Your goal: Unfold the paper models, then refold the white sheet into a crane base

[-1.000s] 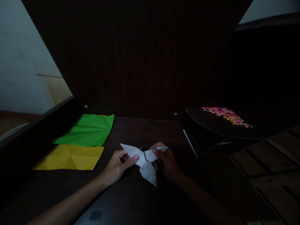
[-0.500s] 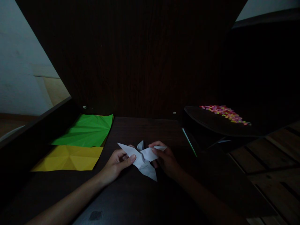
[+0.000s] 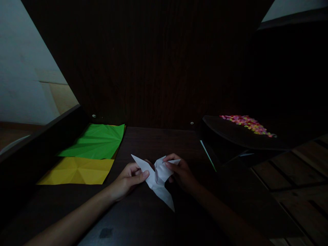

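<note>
A partly folded white paper [image 3: 156, 179] with pointed flaps is held just above the dark wooden table [image 3: 143, 218]. My left hand [image 3: 128, 179] pinches its left flap, thumb on top. My right hand [image 3: 180, 172] pinches the upper right flap between thumb and fingers. A long point of the paper hangs down toward me between the two hands.
A creased green sheet [image 3: 98, 141] lies at the back left, overlapping a creased yellow sheet [image 3: 77, 171]. A dark tray [image 3: 238, 136] on the right carries several small colourful pieces [image 3: 247, 124]. A dark wooden panel stands behind the table. Slatted wood shows at the far right.
My right hand has pushed its flap inward toward the middle, so the paper is narrower and more bunched. The lower point now reaches further toward me.
</note>
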Demonstrator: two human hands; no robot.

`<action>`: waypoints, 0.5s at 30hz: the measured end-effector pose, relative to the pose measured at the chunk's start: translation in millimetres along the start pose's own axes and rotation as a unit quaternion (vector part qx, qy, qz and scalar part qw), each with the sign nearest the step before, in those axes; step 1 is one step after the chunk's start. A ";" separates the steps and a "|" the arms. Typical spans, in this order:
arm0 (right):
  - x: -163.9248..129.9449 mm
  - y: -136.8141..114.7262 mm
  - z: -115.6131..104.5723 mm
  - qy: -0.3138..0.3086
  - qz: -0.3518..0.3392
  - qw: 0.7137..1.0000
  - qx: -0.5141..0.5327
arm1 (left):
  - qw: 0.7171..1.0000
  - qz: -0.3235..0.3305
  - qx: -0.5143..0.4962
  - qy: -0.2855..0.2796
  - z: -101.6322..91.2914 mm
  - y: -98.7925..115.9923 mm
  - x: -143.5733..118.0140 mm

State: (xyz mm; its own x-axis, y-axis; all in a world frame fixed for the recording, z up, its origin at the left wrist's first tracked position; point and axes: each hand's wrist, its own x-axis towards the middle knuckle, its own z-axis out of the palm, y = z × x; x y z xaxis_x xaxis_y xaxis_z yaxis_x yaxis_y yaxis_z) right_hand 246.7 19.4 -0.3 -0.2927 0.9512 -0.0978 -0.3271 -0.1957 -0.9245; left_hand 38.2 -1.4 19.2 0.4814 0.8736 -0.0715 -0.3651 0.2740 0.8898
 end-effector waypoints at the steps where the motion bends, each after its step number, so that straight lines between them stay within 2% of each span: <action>1: 0.0 0.6 -0.2 0.001 -0.002 1.000 -0.005 | 1.000 0.003 -0.017 0.001 1.6 0.9 0.6; 4: 0.3 2.9 -1.1 0.006 -0.023 0.999 -0.022 | 0.998 0.010 -0.060 0.019 4.4 2.3 3.6; 10: -0.8 2.3 -1.1 0.016 -0.066 0.994 -0.081 | 0.990 0.022 -0.099 0.101 3.5 3.0 11.5; 15: -4.7 -1.6 3.1 0.069 -0.087 0.980 -0.168 | 0.977 0.033 -0.108 0.179 0.8 2.0 14.7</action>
State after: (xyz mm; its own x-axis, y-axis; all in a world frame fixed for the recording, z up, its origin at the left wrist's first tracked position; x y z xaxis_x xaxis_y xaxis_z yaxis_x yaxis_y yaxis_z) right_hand 245.8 14.5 2.8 -0.1280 0.9908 0.0442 -0.0398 0.0394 -0.9984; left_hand 45.2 11.6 20.3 0.1560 0.9662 -0.2053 -0.5646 0.2578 0.7841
